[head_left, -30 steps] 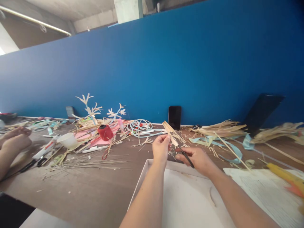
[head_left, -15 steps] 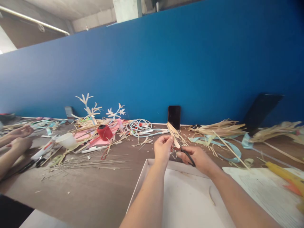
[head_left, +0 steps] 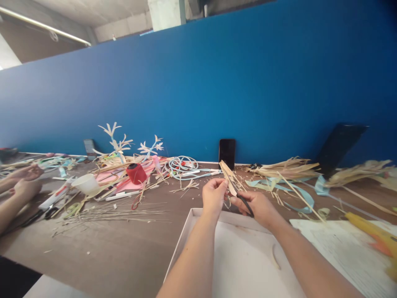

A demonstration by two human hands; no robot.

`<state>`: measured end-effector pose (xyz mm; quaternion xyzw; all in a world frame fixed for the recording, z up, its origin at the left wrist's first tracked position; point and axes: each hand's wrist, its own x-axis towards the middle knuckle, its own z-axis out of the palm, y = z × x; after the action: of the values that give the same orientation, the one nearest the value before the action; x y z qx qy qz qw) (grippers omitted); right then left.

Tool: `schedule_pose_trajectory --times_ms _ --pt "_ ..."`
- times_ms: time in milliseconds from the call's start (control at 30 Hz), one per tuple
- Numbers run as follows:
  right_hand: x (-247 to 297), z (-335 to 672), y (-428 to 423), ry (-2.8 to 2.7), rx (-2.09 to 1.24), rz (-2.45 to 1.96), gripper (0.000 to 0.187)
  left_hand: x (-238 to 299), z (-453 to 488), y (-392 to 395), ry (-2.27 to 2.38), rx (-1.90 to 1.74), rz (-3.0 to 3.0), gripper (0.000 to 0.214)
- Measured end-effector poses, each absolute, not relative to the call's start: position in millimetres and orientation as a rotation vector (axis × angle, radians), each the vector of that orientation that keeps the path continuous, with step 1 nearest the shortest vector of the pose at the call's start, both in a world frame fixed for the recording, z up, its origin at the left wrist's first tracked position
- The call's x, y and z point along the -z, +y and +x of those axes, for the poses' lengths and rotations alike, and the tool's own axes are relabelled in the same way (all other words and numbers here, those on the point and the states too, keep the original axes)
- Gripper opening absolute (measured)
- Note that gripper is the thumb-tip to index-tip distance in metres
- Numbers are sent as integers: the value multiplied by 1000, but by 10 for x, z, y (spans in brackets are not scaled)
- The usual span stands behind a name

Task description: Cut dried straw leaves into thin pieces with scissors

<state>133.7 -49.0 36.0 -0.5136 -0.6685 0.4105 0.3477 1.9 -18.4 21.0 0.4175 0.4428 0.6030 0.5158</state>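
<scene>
Now the left hand [head_left: 214,198] pinches a pale strip [head_left: 228,174], its near end beside black scissors [head_left: 247,205] clasped in the right hand [head_left: 259,207].

Left hand [head_left: 214,195]: thumb and forefinger pinched together
Right hand [head_left: 257,205]: fingers curled, near the left
Left forearm [head_left: 194,254]: bare, extended forward
Right forearm [head_left: 305,253]: bare, slanting inward from lower right

A black phone [head_left: 227,151] stands against the blue partition [head_left: 198,91]. On the bench [head_left: 124,248], a red spool [head_left: 137,174] sits near a white cup [head_left: 87,185]; a yellow tool [head_left: 369,228] lies partly over a white sheet [head_left: 335,240] at right.
</scene>
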Motion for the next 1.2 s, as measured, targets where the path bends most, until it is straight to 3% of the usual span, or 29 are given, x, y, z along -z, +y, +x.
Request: schedule_pose_trajectory --times_ms 400,733,1033,1200 --pt "-386 1318 -501 -1701 -1090 -1344 38 -250 25 -213 1048 -1425 964 21" --pt "-346 1384 -488 -1725 -1114 -1308 35 -228 -24 -205 926 -1359 919 31" --pt "-341 1404 -466 -1552 -1262 -1252 84 -211 -60 -193 925 -1323 991 28" --pt "-343 1415 -479 -1558 -1235 -1208 88 -205 -73 -181 947 -1309 1016 28"
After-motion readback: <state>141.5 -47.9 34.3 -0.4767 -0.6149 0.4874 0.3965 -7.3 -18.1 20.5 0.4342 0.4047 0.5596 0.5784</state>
